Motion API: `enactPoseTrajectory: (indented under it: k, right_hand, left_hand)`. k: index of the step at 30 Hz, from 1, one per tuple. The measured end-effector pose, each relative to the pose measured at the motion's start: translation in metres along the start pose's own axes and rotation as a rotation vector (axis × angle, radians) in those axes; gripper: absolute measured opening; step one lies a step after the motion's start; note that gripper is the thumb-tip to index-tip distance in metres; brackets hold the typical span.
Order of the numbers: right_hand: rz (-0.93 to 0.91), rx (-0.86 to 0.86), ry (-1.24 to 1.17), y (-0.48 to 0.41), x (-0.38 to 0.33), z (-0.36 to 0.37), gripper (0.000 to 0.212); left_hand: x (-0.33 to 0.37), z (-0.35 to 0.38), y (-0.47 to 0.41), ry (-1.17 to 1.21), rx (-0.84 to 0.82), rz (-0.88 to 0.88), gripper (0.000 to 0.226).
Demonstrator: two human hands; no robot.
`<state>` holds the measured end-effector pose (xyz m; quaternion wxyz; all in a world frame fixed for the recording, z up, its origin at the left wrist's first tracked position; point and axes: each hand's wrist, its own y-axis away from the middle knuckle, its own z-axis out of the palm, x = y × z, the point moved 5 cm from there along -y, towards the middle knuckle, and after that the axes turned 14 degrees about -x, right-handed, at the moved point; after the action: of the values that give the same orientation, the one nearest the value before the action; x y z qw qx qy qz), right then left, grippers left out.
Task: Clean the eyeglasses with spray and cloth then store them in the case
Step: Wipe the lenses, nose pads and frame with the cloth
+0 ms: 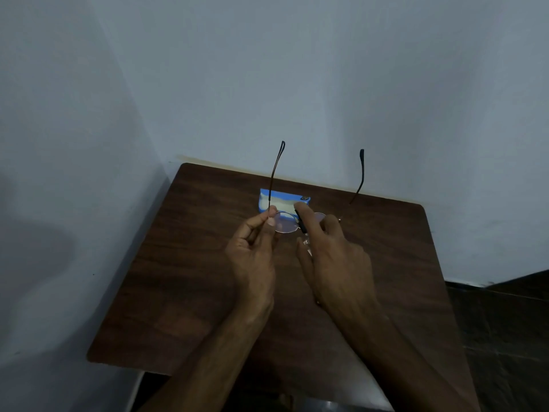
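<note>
Your left hand (255,248) pinches the eyeglasses (286,223) at the hinge, temples pointing to 12 o'clock. Your right hand (335,251) grips a small spray bottle (302,226) at the lens. The blue case (283,202) lies open just behind, near the table's (190,263) far edge.

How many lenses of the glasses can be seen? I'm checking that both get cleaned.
2: one lens between the left hand and right hand; the other lens partly hidden behind the right hand's fingers.

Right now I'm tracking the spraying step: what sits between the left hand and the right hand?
In the head view, the eyeglasses' left lens spans the gap between the left hand and the right hand, which holds a small spray bottle.
</note>
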<state>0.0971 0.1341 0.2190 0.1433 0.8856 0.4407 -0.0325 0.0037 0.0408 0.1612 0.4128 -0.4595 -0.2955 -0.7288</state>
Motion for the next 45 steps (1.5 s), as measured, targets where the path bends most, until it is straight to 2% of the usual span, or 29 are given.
enactPoseTrajectory:
  k: [3, 6, 12, 14, 18, 20, 25, 29, 32, 36, 41, 45]
  right_hand:
    - [0.0, -0.022, 0.005, -0.001, 0.0, 0.002, 0.059]
    - [0.008, 0.035, -0.006, -0.002, 0.001, 0.001, 0.061]
    - [0.011, -0.009, 0.0, -0.008, 0.003, 0.004, 0.061]
    - [-0.005, 0.03, -0.069, -0.005, 0.006, 0.001, 0.062]
    - [-0.046, 0.254, -0.191, 0.016, 0.021, -0.006, 0.064]
    - [-0.031, 0.306, -0.189, 0.019, 0.034, -0.005, 0.064]
    - [0.035, 0.289, -0.137, 0.011, 0.055, 0.006, 0.06]
    - [-0.009, 0.283, -0.143, 0.011, 0.055, 0.01, 0.062]
    - [-0.072, 0.334, -0.301, 0.016, 0.053, 0.013, 0.062]
    - [-0.019, 0.381, -0.635, 0.016, 0.073, 0.03, 0.07]
    - [0.048, 0.473, -0.839, 0.021, 0.129, 0.083, 0.043]
    - [0.208, 0.49, -1.004, 0.027, 0.177, 0.134, 0.032]
  left_hand:
    - [0.0, 0.0, -0.001, -0.007, -0.009, -0.001, 0.022]
    - [-0.001, 0.001, -0.002, -0.014, -0.014, -0.003, 0.022]
    - [-0.005, 0.001, -0.002, -0.052, -0.018, -0.012, 0.024]
    - [-0.004, 0.0, -0.003, -0.037, -0.009, -0.012, 0.023]
    - [0.0, -0.004, -0.007, 0.03, 0.005, -0.004, 0.02]
    - [0.001, -0.006, -0.009, 0.048, 0.005, -0.013, 0.02]
    - [0.001, -0.005, -0.011, 0.075, 0.0, -0.022, 0.021]
    - [0.001, -0.004, -0.012, 0.074, 0.001, -0.016, 0.022]
    - [0.0, -0.004, -0.013, 0.066, -0.004, -0.018, 0.022]
    - [-0.002, -0.001, -0.013, 0.072, -0.017, -0.041, 0.021]
    - [-0.009, 0.003, -0.017, 0.116, -0.044, -0.079, 0.022]
    - [-0.014, 0.005, -0.017, 0.126, -0.079, -0.089, 0.026]
